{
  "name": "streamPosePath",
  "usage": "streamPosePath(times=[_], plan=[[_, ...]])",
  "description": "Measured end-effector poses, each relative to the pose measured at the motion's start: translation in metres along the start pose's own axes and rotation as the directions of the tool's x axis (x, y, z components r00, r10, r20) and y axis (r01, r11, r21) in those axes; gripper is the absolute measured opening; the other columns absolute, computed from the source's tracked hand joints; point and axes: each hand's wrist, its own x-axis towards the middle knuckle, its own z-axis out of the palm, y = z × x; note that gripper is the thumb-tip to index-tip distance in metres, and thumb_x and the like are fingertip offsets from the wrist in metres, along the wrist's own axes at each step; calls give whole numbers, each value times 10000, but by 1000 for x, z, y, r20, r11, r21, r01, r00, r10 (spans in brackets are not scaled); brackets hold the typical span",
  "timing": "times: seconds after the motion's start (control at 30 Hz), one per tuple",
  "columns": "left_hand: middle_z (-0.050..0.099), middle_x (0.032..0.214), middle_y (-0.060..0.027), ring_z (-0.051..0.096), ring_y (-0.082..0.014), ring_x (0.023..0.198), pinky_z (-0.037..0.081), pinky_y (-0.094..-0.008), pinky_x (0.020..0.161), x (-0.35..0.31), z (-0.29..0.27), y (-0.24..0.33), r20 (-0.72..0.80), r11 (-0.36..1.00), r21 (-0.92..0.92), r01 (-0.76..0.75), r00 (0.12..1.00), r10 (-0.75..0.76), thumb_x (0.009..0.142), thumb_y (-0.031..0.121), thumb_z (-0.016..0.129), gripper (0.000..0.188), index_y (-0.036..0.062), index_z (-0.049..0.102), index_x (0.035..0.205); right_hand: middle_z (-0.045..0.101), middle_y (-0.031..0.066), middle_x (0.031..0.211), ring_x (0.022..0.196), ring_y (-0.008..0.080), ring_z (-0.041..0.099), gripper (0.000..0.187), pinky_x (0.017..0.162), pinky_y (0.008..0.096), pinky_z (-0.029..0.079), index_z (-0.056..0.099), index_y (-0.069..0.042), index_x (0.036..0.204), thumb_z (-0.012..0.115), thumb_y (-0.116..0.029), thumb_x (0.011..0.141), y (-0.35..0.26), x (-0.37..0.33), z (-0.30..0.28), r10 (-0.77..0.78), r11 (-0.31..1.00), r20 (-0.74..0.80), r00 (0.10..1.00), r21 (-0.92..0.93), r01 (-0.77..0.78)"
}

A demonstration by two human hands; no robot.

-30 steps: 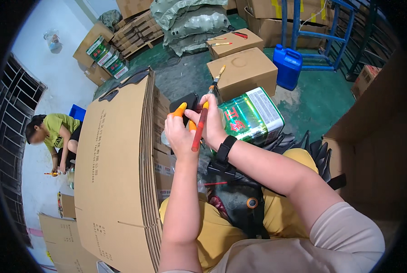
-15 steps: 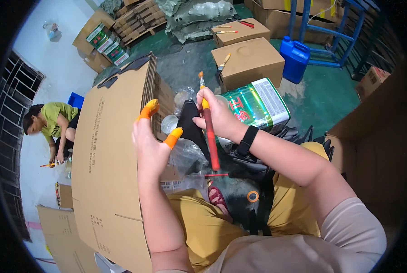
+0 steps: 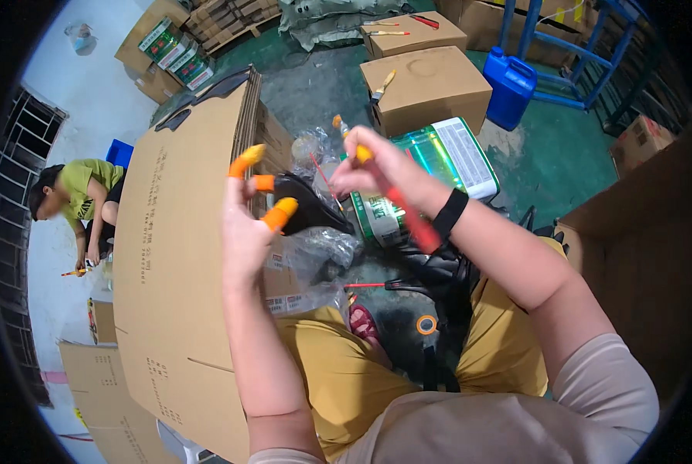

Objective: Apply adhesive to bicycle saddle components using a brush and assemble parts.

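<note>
My left hand [image 3: 245,220], with orange finger cots on several fingertips, pinches the end of a smooth black piece [image 3: 311,205] that is broad at the hand and tapers to a point. In my right hand [image 3: 381,164] is a paintbrush [image 3: 406,207] with a red and yellow handle. Its bristle end points up and away and its handle runs back over my wrist. The brush is apart from the black piece. Just beyond and below the right hand stands a green metal can [image 3: 450,162]. A thin red stick-like thing [image 3: 327,182] shows between the hands, partly hidden.
A tall cardboard box [image 3: 180,255] stands at my left, black pieces [image 3: 214,91] on its top. Plastic wrap [image 3: 307,267] lies beside it. Ahead are a carton [image 3: 431,85] with a brush, and a blue jug [image 3: 510,89]. A tape roll [image 3: 427,325] lies below; a person [image 3: 87,197] crouches far left.
My right hand has moved right, off the black piece, and the brush has tilted. My left hand has turned the black piece and drawn it closer to the tall box.
</note>
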Motion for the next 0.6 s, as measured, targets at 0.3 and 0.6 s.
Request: streamPosePath(times=[0.3, 0.6], plan=[[583, 976, -66, 522, -179, 977, 372, -312, 912, 21, -32, -32, -354, 950, 90, -299, 882, 311, 685, 1, 700, 367, 2, 571, 1028, 535, 27, 540, 455, 85, 495, 423, 446, 236, 385, 652, -66, 828, 477, -441, 913, -46, 8, -55, 198, 858, -395, 897, -373, -354], [596, 968, -70, 532, -174, 952, 384, -305, 898, 38, 4, -41, -267, 943, 21, -332, 907, 325, 693, -19, 691, 331, 6, 573, 1001, 626, 146, 680, 676, 280, 623, 191, 653, 338, 483, 642, -6, 720, 574, -184, 724, 15, 20, -78, 93, 551, -336, 937, -767, -329]])
